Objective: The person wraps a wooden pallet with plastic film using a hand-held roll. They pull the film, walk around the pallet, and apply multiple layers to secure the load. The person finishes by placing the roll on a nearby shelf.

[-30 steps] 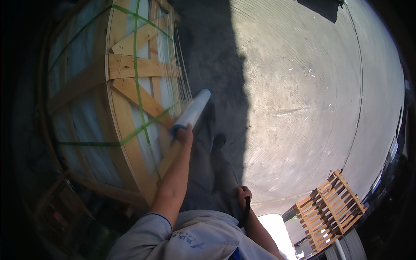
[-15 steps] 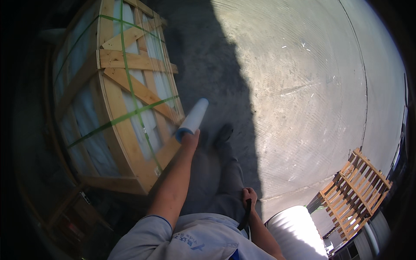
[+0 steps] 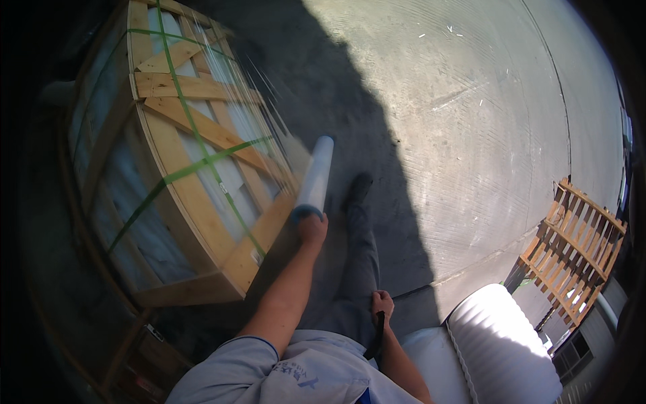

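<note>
My left hand [image 3: 312, 229] grips the near end of a roll of clear stretch film [image 3: 316, 176], which has a blue end. The roll points away from me, and film stretches from it to a wooden crate [image 3: 182, 178] on the left. Green straps [image 3: 192, 165] cross the crate, and whitish wrapped goods show between its slats. My right hand [image 3: 383, 304] is closed beside my right thigh. A black strap [image 3: 375, 341] runs down from it toward my waist; the fingers' grip on it is partly hidden.
A large white ribbed roll [image 3: 505, 343] stands at the lower right. Beyond it a wooden pallet [image 3: 572, 252] leans at an angle. The concrete floor [image 3: 457, 148] lies part in sun, part in shadow. Dim clutter [image 3: 145, 357] sits at the lower left.
The film roll and my left hand have shifted right, and the roll stands more upright in view. The view has turned, so the crate sits further left and more of the white roll shows.
</note>
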Demonstrator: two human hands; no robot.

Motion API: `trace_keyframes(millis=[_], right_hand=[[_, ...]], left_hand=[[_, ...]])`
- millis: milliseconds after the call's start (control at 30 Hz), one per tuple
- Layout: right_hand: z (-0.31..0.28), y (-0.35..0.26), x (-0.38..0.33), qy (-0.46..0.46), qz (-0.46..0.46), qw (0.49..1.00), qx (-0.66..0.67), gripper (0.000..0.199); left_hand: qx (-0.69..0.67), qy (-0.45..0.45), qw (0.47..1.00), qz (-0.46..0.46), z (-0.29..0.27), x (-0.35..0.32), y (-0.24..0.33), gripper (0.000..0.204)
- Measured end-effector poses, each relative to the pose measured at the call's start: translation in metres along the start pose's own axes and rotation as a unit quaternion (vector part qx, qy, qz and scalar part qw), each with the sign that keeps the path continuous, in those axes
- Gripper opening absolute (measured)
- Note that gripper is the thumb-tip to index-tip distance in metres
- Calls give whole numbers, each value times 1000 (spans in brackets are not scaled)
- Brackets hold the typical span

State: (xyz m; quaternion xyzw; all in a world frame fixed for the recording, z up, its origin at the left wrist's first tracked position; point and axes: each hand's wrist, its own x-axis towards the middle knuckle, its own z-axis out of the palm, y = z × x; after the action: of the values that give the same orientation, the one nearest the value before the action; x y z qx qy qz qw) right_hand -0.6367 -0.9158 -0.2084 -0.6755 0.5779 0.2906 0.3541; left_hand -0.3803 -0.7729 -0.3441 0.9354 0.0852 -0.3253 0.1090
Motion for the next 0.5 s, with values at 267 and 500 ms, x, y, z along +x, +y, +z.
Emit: trace_keyframes(millis=[267, 500], right_hand=[[51, 58, -62, -2, 49, 996, 78, 34], [98, 103, -86, -26, 77, 995, 57, 33]], left_hand=[[-333, 54, 924, -180, 12, 18, -22, 63], [-71, 22, 996, -42, -1, -23, -14, 50]])
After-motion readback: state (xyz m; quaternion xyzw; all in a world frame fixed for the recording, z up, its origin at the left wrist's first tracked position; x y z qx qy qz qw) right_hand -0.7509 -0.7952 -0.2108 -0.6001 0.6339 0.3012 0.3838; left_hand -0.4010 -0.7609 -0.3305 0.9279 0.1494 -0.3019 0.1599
